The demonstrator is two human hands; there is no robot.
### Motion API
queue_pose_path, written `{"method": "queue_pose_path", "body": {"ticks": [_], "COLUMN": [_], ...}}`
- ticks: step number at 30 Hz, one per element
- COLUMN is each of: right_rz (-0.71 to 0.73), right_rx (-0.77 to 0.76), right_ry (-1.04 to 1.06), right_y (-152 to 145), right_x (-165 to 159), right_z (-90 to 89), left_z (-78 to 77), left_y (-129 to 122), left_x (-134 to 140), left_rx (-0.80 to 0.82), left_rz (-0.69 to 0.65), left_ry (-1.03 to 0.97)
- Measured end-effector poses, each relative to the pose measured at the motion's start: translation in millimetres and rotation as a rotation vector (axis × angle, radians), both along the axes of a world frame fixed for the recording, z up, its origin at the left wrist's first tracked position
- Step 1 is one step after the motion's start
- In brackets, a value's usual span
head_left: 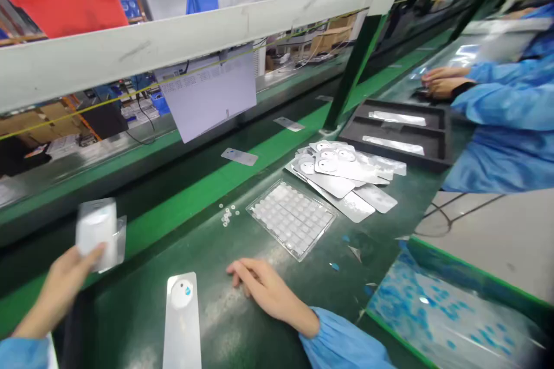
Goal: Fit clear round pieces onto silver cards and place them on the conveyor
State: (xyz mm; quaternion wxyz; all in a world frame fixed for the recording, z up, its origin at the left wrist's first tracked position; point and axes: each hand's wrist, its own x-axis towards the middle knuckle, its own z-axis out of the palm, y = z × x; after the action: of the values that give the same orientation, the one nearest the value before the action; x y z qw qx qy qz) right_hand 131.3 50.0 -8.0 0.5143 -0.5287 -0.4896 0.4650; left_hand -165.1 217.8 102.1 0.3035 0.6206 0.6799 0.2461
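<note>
Left hand (64,279): extended forward at lower left, raised, fingers (93,253) closed around a small held item. Right hand (264,288): palm down, fingers loosely spread and slightly curled, empty. Both forearms wear blue sleeves, wrists bare.

A single head-worn camera looks forward and down, tilted, over a green workbench (208,277), close above the wearer's left hand (64,282) at lower left and right hand (268,291) at lower centre. A white shelf rail (182,40) crosses the upper frame; a co-worker's blue sleeve (506,104) fills the right edge.
</note>
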Motion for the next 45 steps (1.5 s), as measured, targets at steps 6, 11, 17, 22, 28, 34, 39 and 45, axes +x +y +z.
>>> {"method": "queue_pose_path", "body": {"ticks": [6,11,17,22,28,34,39,45], "right_rz": [0.001,0.088,0.063,-0.111,0.075,0.082,0.076,0.114], "right_rx": [0.088,0.003,-0.001,0.300,0.469,0.414,0.414,0.440], "right_ry": [0.050,-0.035,-0.136,-0.343,-0.587,-0.689,-0.729,-0.808], "right_y": [-4,-35,-50,-45,-43,-46,-46,-45], "right_x": [-15,11,27,49,60,59,55,55], "right_z": [21.1,7.2,-8.8,-5.5,-12.2,-9.0,-3.6,3.0], "left_z": [-60.7,-70.6,-80.5,-96.1,-103.5,-114.5,-131.9,-126.7], "left_y": [-122,-138,-150,-160,-170,-176,-181,-180], "left_x": [119,152,164,176,188,177,172,173], "left_rx": [-0.272,-0.289,-0.402,-0.427,-0.327,-0.404,-0.320,-0.339], "left_rz": [-0.460,-0.270,-0.039,-0.146,-0.224,-0.160,-0.115,-0.171], "left_ry": [-0.502,-0.888,-1.162,-0.952,-0.793,-0.796,-0.706,-0.757]}}
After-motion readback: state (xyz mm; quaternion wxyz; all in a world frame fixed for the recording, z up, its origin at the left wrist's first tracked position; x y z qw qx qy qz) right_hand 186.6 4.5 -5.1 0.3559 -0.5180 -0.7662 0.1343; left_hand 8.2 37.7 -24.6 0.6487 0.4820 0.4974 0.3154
